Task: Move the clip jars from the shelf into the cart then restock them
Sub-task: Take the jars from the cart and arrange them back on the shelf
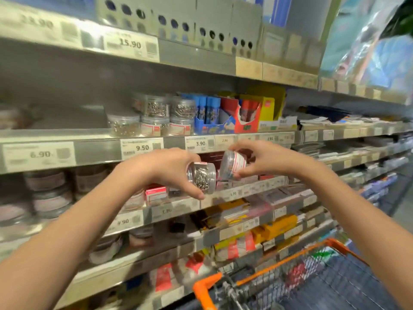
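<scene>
Hands each grip one tilted clip jar, left hand on left jar, right hand on right jar, mid-air between shelf stack and cart, likely in transit.

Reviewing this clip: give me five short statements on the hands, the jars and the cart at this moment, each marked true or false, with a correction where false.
1. Each hand holds one clip jar. True: the left hand grips a jar of silver clips, and the right hand grips a red-labelled jar.
2. Both held jars stand upright. False: both are tilted.
3. More clip jars sit stacked on the shelf above the hands. True.
4. The cart has a blue frame. False: its frame is orange.
5. The held jars are already inside the cart. False: they are held in front of the shelves, above and left of it.
</scene>
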`<state>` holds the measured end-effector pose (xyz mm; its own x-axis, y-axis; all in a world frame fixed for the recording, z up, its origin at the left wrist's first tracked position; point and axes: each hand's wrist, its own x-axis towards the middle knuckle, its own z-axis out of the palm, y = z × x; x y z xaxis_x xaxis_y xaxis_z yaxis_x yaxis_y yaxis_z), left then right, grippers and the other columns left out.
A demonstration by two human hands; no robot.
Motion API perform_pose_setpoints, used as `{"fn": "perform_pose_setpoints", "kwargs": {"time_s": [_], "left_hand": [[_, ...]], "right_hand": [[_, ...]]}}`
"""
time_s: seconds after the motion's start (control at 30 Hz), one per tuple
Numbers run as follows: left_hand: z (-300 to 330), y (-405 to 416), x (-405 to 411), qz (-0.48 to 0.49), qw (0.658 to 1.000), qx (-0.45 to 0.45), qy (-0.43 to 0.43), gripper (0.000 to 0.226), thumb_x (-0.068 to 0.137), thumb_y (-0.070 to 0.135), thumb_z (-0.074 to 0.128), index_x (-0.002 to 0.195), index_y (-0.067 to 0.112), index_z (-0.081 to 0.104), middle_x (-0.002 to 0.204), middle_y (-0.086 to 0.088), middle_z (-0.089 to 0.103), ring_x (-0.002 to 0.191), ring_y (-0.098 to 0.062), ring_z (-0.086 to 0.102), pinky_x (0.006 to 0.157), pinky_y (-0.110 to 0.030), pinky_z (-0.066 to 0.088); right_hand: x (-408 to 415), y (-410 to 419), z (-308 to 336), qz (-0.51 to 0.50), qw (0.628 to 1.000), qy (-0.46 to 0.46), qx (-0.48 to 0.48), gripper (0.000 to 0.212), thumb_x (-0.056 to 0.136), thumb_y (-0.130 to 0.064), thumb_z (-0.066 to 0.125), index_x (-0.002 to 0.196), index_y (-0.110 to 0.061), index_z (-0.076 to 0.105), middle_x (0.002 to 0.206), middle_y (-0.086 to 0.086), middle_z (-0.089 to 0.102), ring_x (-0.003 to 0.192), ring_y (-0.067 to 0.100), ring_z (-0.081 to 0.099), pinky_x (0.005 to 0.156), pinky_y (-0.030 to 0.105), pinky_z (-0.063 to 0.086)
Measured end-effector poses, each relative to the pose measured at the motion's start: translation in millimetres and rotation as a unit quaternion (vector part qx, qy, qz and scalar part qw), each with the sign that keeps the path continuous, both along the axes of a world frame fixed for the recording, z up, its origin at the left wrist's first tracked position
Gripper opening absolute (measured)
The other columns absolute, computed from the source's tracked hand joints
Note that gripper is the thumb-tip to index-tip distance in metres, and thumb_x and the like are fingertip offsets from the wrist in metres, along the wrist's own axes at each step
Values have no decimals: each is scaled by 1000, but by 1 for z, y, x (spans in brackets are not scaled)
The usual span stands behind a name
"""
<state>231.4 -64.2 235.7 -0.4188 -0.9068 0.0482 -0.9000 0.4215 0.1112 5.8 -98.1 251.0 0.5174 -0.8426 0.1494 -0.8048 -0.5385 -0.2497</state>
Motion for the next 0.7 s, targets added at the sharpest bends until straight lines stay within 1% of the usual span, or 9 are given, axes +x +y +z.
{"fn": "perform_pose_setpoints", "kwargs": {"time_s": [0.07,0.13,0.17,0.27,0.3,0.4,0.47,0.57,0.7], "left_hand": [[10,3,8,12,1000,-6,13,57,66,60,74,107,24,57,94,10,60,83,-11,54,70,-26,44],[20,6,14,29,999,-19,7,54,67,59,74,103,23,56,84,13,56,74,-7,50,60,-22,38],[24,7,18,41,999,-26,-1,57,67,60,73,106,22,56,85,12,56,74,-8,51,60,-24,38],[35,15,29,79,996,-42,-8,68,67,60,73,119,21,54,106,5,62,95,-15,57,76,-27,45],[38,17,34,88,995,-47,-4,67,67,60,73,118,22,53,107,6,62,99,-16,57,77,-28,44],[47,26,49,120,991,-61,-1,66,66,63,72,119,29,53,108,10,63,100,-13,56,73,-27,41],[53,34,61,148,987,-67,-2,62,64,66,70,115,34,53,99,14,62,98,-13,56,75,-29,43],[61,46,79,184,980,-74,1,52,62,66,70,99,33,53,83,19,56,86,-12,55,73,-31,46],[74,54,107,219,973,-75,20,63,59,68,69,107,28,58,94,13,64,88,-8,58,82,-38,50]], "right_hand": [[11,-4,10,22,1000,-2,-9,62,74,-34,78,128,-25,50,118,0,59,107,18,57,94,37,48],[22,-8,16,43,999,-11,-11,67,74,-33,78,133,-29,45,122,-3,57,111,13,55,96,34,47],[29,-9,19,56,998,-13,-11,70,75,-32,77,135,-31,41,125,-4,55,112,12,54,96,33,47],[46,-10,29,98,995,-14,-18,72,77,-30,74,137,-40,35,119,-8,54,107,15,57,95,33,47],[50,-10,32,113,993,-14,-22,70,77,-31,74,135,-43,36,117,-9,54,106,14,57,95,32,47],[65,-11,40,163,986,-22,-29,64,77,-34,74,129,-49,40,116,-25,48,113,1,49,96,23,42],[76,-13,44,198,979,-21,-41,63,79,-33,72,130,-48,40,118,-34,40,115,-8,41,95,16,37],[96,-14,48,236,969,-32,-58,61,79,-33,71,130,-48,41,122,-34,38,114,-11,38,95,15,38],[123,-13,52,275,958,-50,-69,59,78,-36,72,128,-47,43,124,-33,42,116,-10,40,94,14,37]]}}
